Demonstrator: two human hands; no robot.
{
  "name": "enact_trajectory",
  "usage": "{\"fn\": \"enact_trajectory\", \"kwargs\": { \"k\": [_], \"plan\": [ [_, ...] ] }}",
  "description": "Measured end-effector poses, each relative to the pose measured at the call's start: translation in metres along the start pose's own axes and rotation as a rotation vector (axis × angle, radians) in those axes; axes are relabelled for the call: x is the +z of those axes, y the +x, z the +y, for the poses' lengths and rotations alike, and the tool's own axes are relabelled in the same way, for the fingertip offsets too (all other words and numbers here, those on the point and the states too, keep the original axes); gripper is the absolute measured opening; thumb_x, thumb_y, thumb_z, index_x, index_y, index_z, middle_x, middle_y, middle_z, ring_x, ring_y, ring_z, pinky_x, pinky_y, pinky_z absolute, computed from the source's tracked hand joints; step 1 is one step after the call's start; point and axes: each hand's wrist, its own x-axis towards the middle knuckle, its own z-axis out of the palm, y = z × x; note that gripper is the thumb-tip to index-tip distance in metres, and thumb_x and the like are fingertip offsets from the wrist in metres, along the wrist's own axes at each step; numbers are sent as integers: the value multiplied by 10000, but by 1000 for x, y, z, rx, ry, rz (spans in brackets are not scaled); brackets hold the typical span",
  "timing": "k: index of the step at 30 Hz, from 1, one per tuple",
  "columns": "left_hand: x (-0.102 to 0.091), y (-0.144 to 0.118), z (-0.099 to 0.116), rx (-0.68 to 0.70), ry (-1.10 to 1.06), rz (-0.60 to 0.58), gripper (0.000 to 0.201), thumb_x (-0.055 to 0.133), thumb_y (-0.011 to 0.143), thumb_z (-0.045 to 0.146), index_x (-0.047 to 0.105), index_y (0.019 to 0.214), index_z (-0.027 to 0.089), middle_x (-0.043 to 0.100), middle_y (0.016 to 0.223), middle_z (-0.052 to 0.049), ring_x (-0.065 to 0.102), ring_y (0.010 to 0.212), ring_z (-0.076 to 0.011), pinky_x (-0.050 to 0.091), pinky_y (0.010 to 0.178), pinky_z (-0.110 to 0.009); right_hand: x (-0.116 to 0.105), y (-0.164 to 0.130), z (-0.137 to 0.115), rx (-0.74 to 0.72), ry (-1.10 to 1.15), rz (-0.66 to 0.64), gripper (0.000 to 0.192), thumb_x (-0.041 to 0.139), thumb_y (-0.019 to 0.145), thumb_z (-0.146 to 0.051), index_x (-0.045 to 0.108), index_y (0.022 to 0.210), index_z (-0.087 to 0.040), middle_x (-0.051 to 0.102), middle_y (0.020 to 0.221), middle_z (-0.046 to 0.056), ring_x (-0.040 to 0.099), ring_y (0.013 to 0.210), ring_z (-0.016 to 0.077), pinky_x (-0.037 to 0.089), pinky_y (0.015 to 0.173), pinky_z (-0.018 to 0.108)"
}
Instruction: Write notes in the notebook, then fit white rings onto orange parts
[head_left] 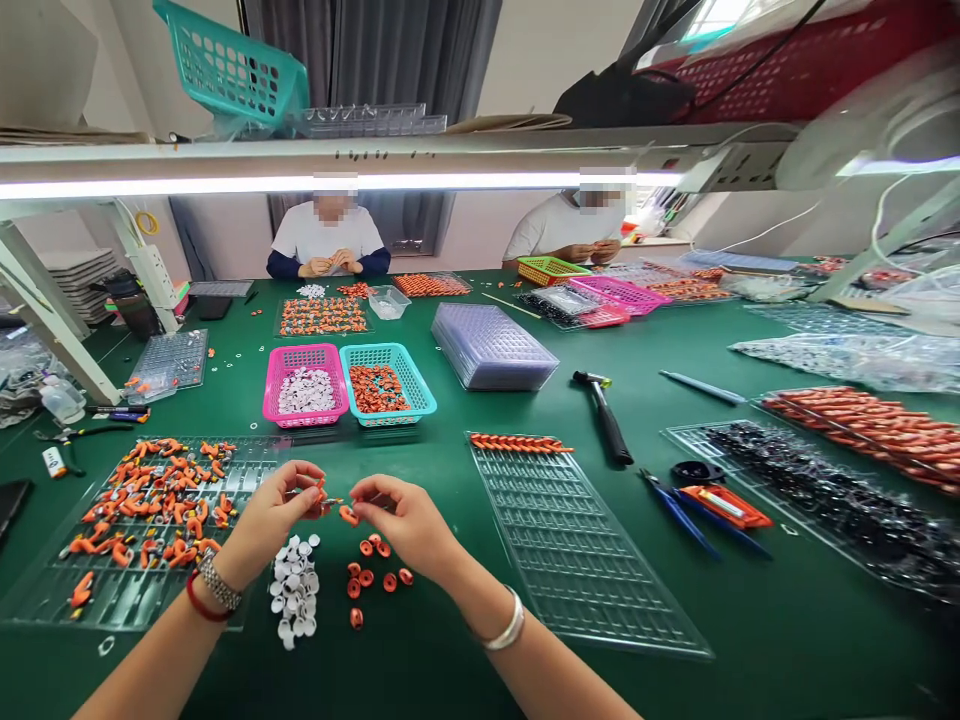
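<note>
My left hand (289, 505) pinches a small orange curved plastic part (321, 497), its far side hidden by the fingers. Close by on the right, my right hand (397, 515) grips a small orange cap (348, 515) between thumb and fingers; the two pieces are nearly touching. Below the hands lie a pile of white round caps (295, 590) and several loose orange caps (366, 577). To the left, a clear tray (255, 455) bears many orange curved parts (165, 500). On the right stretches a clear ribbed tray (577, 545) with one row of orange parts (517, 443) along its far end.
Behind the hands stand a pink basket (268, 400) of white caps and a blue basket (429, 405) of orange caps. Stacked clear trays (495, 345), a hammer (604, 420) and blue-handled pliers (682, 515) lie farther right. Two people (328, 235) sit across the table. A lit shelf (450, 155) hangs overhead.
</note>
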Motion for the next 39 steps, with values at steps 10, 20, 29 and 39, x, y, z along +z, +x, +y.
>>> {"fn": "enact_trajectory", "kwargs": {
  "k": [10,20,29,39],
  "plan": [
    [38,8,9,286,341,-98,143,643,811,186,743,892,249,727,915,-35,664,902,-244,489,858,-374,-22,-11,-4,60,122,66,214,715,748,-371,605,830,-207,652,730,-17,687,707,178,558,667,313],
    [51,4,3,384,395,-87,114,618,838,156,701,814,231,708,825,-16,662,812,-203,497,764,-306,-23,-25,-6,32,123,148,193,693,760,-363,609,839,-209,646,703,-8,662,672,181,558,675,330],
    [57,21,4,269,320,-24,272,647,768,187,662,1038,217,671,1099,-76,647,886,-247,483,841,-407,-33,-45,-6,-36,81,293,221,640,842,-407,628,907,-196,620,759,14,633,683,179,551,676,323],
    [61,-43,18,-11,-52,-299,351,671,819,426,680,1058,169,746,893,-88,709,784,-236,550,559,-272,-15,-93,-29,-264,100,166,96,551,952,-248,640,987,-244,583,933,33,593,797,149,517,679,246]
  ]
}}
